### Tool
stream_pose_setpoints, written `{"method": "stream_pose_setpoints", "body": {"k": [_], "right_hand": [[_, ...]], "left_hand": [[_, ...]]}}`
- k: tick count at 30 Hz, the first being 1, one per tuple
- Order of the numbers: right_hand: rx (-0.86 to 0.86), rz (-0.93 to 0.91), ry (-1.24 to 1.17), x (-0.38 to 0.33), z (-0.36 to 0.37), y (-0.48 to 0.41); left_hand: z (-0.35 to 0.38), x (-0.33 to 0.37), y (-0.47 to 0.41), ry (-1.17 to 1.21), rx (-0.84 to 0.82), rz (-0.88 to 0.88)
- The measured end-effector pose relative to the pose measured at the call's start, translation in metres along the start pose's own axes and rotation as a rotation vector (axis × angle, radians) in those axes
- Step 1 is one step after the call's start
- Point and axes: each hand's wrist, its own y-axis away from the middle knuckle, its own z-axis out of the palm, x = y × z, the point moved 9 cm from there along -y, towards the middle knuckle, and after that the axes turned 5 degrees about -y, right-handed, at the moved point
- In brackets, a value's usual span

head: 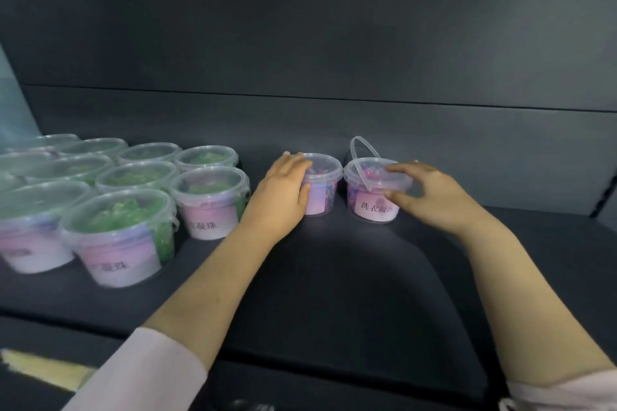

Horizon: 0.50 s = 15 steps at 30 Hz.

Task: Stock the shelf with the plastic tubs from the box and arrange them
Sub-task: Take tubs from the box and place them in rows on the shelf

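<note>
Two small clear plastic tubs with pink contents stand side by side on the dark shelf (334, 277). My left hand (280, 190) wraps the left side of the left pink tub (322, 187). My right hand (430, 193) pinches the lid and front of the right pink tub (370, 187), whose thin clear handle stands upright. Several tubs with green contents (127, 210) and pink labels sit in rows at the left of the shelf. The box is not in view.
The shelf's dark back wall (334, 117) rises right behind the tubs. Bare shelf surface lies in front of and to the right of the two pink tubs. A yellow strip (43, 367) shows at the bottom left, below the shelf edge.
</note>
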Motion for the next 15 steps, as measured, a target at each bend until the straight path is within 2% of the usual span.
{"method": "stream_pose_setpoints", "body": {"k": [9,15], "right_hand": [[0.286,-0.014,0.155,-0.076,-0.041,0.132],[0.53,0.009,0.312,-0.141,-0.017,0.268]], "left_hand": [[-0.106,0.037,0.104,-0.065,0.123,0.193],[-0.152,0.034,0.224,0.031,0.231,0.252]]}}
